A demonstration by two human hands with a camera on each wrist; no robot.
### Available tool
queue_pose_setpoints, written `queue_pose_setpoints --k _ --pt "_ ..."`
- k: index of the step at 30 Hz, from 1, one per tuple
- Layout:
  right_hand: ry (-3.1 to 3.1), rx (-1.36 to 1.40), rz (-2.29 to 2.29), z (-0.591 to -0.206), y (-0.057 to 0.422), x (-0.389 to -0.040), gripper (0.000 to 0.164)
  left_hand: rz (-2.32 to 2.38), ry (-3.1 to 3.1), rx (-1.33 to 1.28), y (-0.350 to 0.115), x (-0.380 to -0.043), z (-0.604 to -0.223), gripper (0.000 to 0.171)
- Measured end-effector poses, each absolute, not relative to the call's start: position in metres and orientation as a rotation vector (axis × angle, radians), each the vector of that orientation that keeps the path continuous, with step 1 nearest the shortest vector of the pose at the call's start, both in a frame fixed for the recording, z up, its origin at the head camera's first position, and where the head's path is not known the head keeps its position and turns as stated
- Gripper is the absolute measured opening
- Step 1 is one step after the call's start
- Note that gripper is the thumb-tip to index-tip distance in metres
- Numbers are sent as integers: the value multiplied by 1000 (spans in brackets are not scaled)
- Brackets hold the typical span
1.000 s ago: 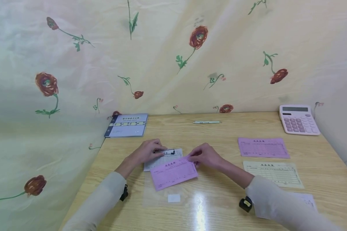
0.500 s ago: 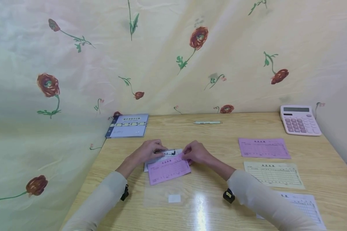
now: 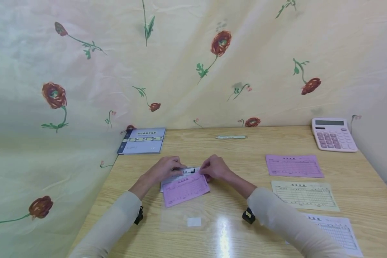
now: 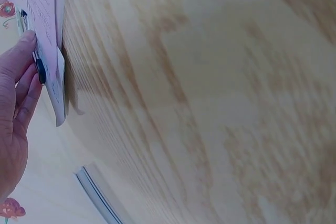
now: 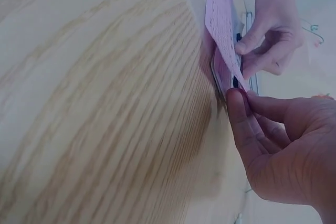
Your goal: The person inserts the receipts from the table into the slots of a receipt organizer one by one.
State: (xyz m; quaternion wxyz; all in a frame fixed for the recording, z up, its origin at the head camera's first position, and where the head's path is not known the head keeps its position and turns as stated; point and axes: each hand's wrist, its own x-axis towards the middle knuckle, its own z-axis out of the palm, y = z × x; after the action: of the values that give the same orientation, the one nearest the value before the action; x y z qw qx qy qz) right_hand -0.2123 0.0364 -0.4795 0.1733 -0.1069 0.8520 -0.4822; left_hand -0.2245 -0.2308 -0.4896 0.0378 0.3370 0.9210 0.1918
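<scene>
My left hand (image 3: 165,169) holds a thin metal clip (image 3: 188,168) with a black end (image 4: 40,71) at the top edge of a white printed form (image 3: 164,186). Thumb and fingers close on the clip from either side in the left wrist view. A pink printed slip (image 3: 186,190) lies slanted over the white form, covering most of it. With thumb and forefinger, my right hand (image 3: 215,167) pinches the slip's upper right corner, close to the clip. Below them a clear plastic sheet (image 3: 174,220) with a white label (image 3: 194,221) rests on the table.
Along the right side lie another pink slip (image 3: 294,166), a pale green form (image 3: 304,194) and a white form (image 3: 337,229), partly under the right sleeve. A calculator (image 3: 333,134), a pen (image 3: 231,137) and a blue-grey notebook (image 3: 142,141) lie along the back.
My right hand has moved left and slightly up with the pink slip, which now covers more of the white form. The left hand has stayed on the clip.
</scene>
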Motion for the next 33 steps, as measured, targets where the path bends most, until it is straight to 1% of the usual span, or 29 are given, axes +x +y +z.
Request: queue_pose_setpoints --k 7,12,19,22,33 --pt "2416 -287 -1414 -483 26 -211 5 550 2828 1052 -230 -226 -490 32" --pt "2455 -303 -1392 -486 23 -210 5 474 2843 1069 -228 -225 -488 29" --pt "2495 -308 -1310 -487 20 -211 6 222 2889 1282 -225 -223 -487 27" --pt "2505 -311 -1281 -487 19 -212 5 138 2908 1330 -225 -222 -489 27" --pt "2530 -330 -1243 -486 18 -213 6 110 2949 1488 -224 -218 -489 22"
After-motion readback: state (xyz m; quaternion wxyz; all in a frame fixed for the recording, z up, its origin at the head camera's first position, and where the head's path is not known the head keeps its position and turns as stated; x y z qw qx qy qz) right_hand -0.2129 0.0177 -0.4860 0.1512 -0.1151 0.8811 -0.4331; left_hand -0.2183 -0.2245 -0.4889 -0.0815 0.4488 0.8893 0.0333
